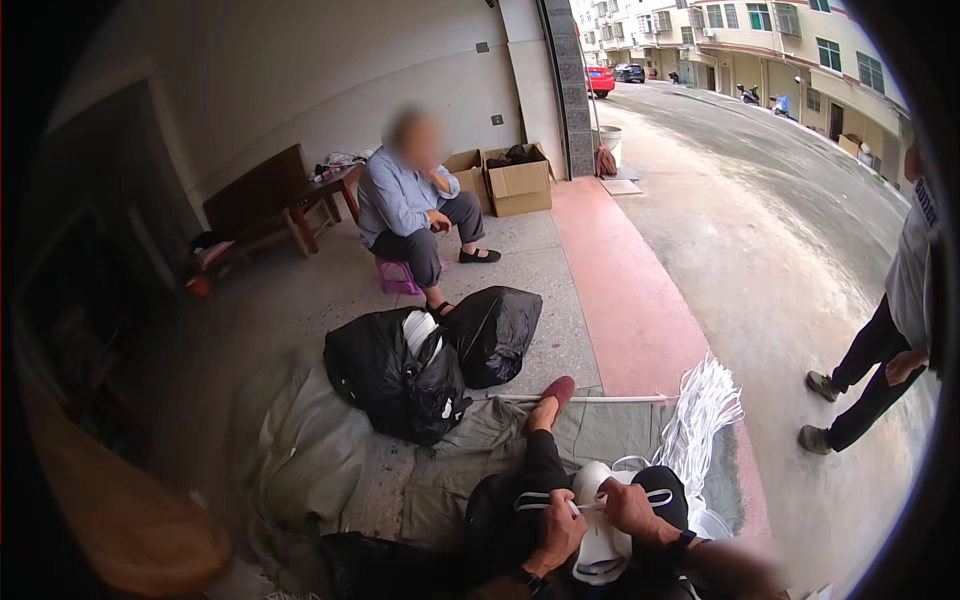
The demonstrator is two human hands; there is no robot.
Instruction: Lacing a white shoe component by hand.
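A white piece that looks like a shoe upper point(605, 545) rests on my lap, over dark trousers. My left hand point(557, 532) is closed in a pinch on a white lace point(535, 497), whose loop sticks out to the left. On the other side my right hand point(630, 508) also pinches the lace, with a loop showing to its right. Both hands are close together over the white piece and hide part of it. A thick bundle of white laces point(700, 415) hangs just beyond my right hand.
Two black plastic bags point(385, 375) point(497, 335) stand ahead, the left one holding white pieces. A white rod point(610, 399) reaches the lace bundle. One person point(400, 205) sits on a purple stool point(398, 280); another person point(905, 290) stands right. Cardboard boxes point(520, 188) stand behind.
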